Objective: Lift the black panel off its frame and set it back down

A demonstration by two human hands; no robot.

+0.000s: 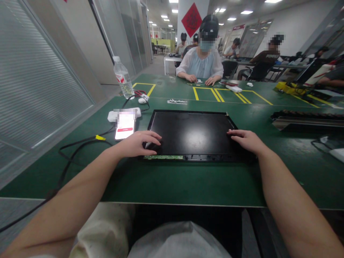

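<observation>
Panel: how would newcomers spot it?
On the green table, look between the left hand and right hand. The panel is a flat black rectangle. Unlike the lit phone left of it, its face is dark, with a green strip on its near edge.

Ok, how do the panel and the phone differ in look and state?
The panel is far larger than the phone. The panel's face is black, the phone's is brightly lit. The left hand and right hand are at the panel's sides; neither holds the phone. Both are rectangular.
</observation>
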